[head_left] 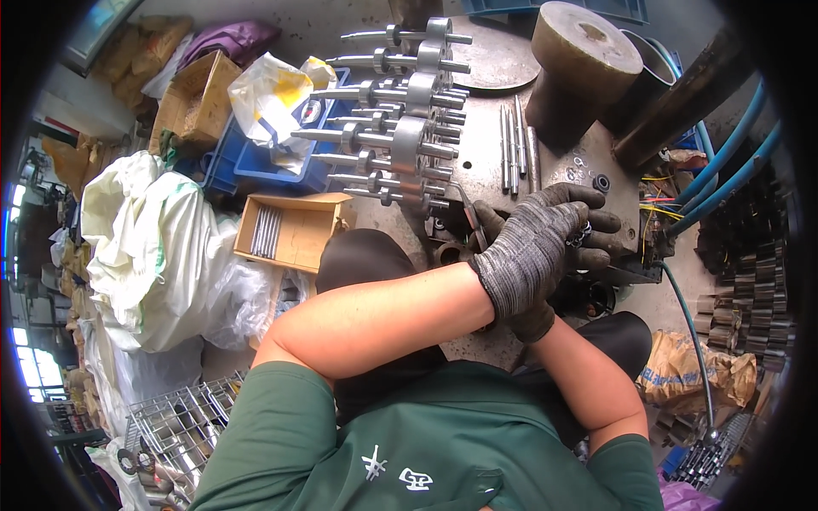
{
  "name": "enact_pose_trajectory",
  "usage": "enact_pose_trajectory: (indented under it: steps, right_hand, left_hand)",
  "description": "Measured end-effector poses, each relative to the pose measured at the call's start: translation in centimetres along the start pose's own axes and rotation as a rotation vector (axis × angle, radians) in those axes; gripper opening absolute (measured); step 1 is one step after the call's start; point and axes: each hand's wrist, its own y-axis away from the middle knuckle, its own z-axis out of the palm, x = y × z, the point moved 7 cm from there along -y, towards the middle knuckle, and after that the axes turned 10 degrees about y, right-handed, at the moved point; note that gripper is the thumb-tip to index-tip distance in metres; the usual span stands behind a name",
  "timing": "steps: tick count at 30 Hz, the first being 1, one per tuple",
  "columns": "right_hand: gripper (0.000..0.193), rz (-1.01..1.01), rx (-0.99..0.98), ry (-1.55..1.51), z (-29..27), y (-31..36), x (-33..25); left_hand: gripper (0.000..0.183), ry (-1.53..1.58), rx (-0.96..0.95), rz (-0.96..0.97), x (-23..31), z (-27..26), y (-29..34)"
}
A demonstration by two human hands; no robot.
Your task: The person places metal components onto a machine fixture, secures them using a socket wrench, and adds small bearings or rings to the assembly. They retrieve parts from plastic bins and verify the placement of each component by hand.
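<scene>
Nearest, the left hand (pixel 537 247) in a grey knit glove is laid over the right hand (pixel 530 319), whose grip cannot be told. Small dark steel rings (pixel 584 234), light and slippery, are pinched at the left fingertips mid-counter. Beyond, heavy, rigid flanged steel shafts (pixel 400 111) are stacked at the counter's far-left edge, best taken by their stems.

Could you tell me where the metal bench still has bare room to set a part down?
One bare patch of bench top lies between the loose rods and the big cylinder. Left of it, the stacked shafts crowd the surface; the gloved hands cover the near edge.
</scene>
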Motion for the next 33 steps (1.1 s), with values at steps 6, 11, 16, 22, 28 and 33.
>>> enact_pose_trajectory:
  steps: [6,11,16,22,28,33]
  right_hand:
    - [0.054,-0.060,-0.043,0.028,0.4,-0.4,0.3]
    - [0.059,-0.114,0.018,0.086,0.6,-0.6,0.8]
    - [0.057,0.029,-0.268,-0.561,1.3,-0.5,4.6]
    - [0.052,0.387,0.127,-0.132,-5.5,1.1,17.0]
    - [0.039,0.196,0.316,-0.688,-4.0,2.3,0.3]
    - [0.035,0.132,0.379,-0.390,-9.5,5.2,-4.7]
  left_hand:
    - [0.061,-0.060,0.021,0.031,0.8,-1.4,-0.7]
    - [0.042,-0.069,0.011,0.020,0.9,-0.5,-0.1]
    - [0.031,-0.454,0.279,-0.048,1.1,0.1,-0.7]
    - [0.018,-0.493,0.422,-0.090,1.6,1.5,-0.9]
    - [0.018,-0.602,0.407,0.045,3.8,-0.3,-0.8]
    - [0.026,-0.676,0.500,-0.062,3.6,0.6,0.3]
